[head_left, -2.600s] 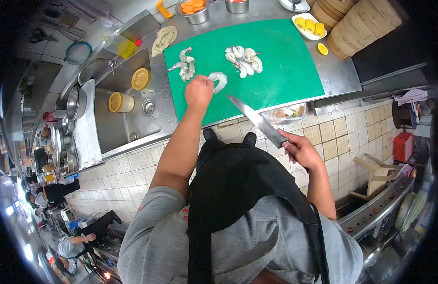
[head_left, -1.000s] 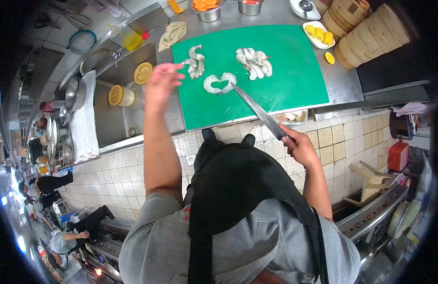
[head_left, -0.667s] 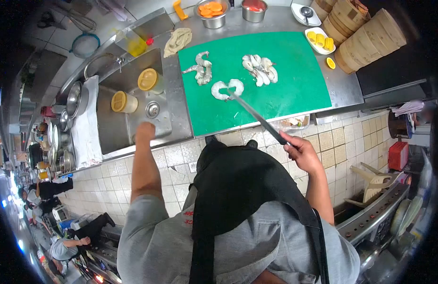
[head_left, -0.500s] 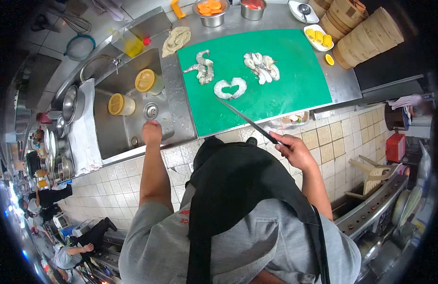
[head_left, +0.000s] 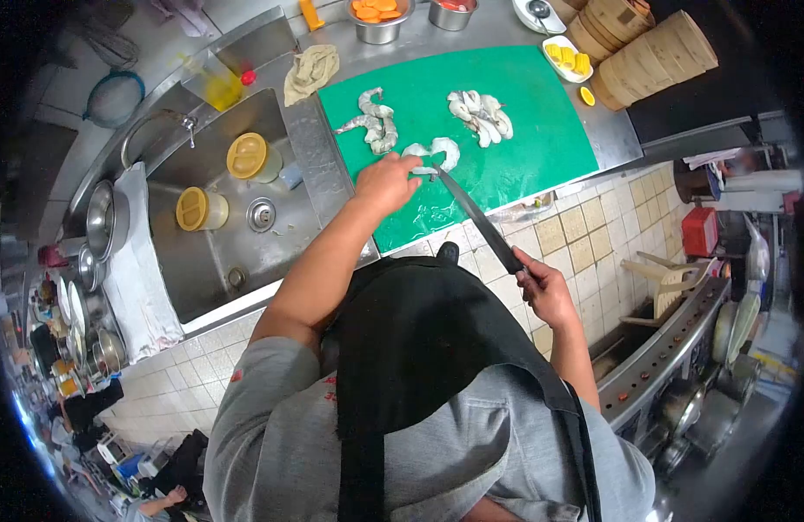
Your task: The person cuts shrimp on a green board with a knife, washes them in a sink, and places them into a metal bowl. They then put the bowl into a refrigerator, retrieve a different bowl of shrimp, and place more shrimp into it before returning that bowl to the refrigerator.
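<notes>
On the green cutting board [head_left: 532,165] lies a pale peeled shrimp [head_left: 447,155], curled into a ring near the front. My left hand [head_left: 387,184] reaches over the board, fingertips at the ring's left side and thumb apart from them. In my right hand [head_left: 545,291] is the black handle of a long knife [head_left: 480,224], gripped in front of the board's edge. The blade slants up and left, its tip at the shrimp's lower edge. Grey unpeeled-looking shrimp [head_left: 380,126] lie at the board's left; a group of pale shrimp [head_left: 482,117] lies further right.
Left of the board is a steel sink [head_left: 219,287] holding two yellow-lidded containers [head_left: 254,157]. A cloth [head_left: 311,73] lies by the board. Behind stand a bowl of orange slices [head_left: 377,30] and a red-filled bowl [head_left: 452,13]. Corn [head_left: 567,58] and bamboo steamers [head_left: 654,61] are at right.
My left hand has moved from the sink's front edge up and right to the shrimp ring. My right hand has shifted slightly down and right, while the knife tip has come up to the shrimp.
</notes>
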`<control>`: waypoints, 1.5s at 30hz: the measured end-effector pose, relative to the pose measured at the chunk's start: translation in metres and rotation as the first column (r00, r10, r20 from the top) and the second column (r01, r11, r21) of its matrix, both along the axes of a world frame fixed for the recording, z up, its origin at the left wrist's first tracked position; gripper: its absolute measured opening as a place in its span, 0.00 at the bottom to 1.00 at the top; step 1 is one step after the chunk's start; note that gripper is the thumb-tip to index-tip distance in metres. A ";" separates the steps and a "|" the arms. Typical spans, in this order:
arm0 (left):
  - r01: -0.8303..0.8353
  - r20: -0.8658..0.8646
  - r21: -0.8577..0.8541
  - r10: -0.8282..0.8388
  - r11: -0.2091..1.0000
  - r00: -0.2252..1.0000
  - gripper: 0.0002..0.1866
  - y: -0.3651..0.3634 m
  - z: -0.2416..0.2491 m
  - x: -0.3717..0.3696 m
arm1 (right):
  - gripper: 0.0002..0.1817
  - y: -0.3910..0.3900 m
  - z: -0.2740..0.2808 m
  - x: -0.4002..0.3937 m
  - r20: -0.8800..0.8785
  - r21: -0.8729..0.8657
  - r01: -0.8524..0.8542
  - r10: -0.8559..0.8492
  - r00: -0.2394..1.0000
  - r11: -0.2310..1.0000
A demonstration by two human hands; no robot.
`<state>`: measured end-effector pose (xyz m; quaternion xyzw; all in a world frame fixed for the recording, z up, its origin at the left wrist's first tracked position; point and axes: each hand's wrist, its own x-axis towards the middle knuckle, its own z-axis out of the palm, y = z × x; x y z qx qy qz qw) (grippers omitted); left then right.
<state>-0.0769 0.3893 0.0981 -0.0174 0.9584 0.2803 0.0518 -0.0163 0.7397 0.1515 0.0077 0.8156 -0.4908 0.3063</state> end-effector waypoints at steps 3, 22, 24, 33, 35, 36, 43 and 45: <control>0.043 -0.021 -0.008 -0.043 0.999 0.999 0.16 -0.002 -0.006 0.002 | 0.23 -0.005 -0.002 0.017 -0.080 0.070 -0.014 0.019 0.997 0.997; 0.008 -0.120 0.124 0.007 0.992 0.993 0.12 -0.022 -0.014 0.036 | 0.24 -0.011 -0.019 0.007 -0.384 0.226 -0.138 0.218 0.897 0.964; -0.092 -0.140 0.173 0.117 0.981 0.983 0.14 -0.024 -0.010 0.034 | 0.24 -0.008 -0.040 -0.019 -0.556 0.199 -0.182 0.264 0.788 0.963; -0.379 -0.194 -0.122 0.353 0.917 0.916 0.20 -0.017 0.000 -0.003 | 0.24 0.011 -0.012 -0.093 -0.581 0.101 -0.380 0.364 0.727 0.920; -0.367 -0.132 -0.210 0.346 0.906 0.929 0.19 -0.016 0.000 -0.008 | 0.24 0.013 0.003 -0.089 -0.447 0.099 -0.561 0.540 0.713 0.822; -0.375 -0.129 -0.226 0.354 0.899 0.926 0.19 -0.016 -0.002 -0.010 | 0.24 0.012 -0.004 -0.088 -0.458 0.098 -0.594 0.566 0.685 0.799; -0.373 -0.086 -0.269 0.364 0.888 0.927 0.22 -0.012 0.002 -0.015 | 0.24 0.022 -0.040 -0.113 -0.455 0.113 -0.461 0.459 0.763 0.880; -0.385 -0.051 -0.189 0.382 0.903 0.923 0.22 0.004 0.032 -0.014 | 0.24 0.036 -0.041 -0.125 -0.439 0.040 -0.293 0.281 0.853 0.955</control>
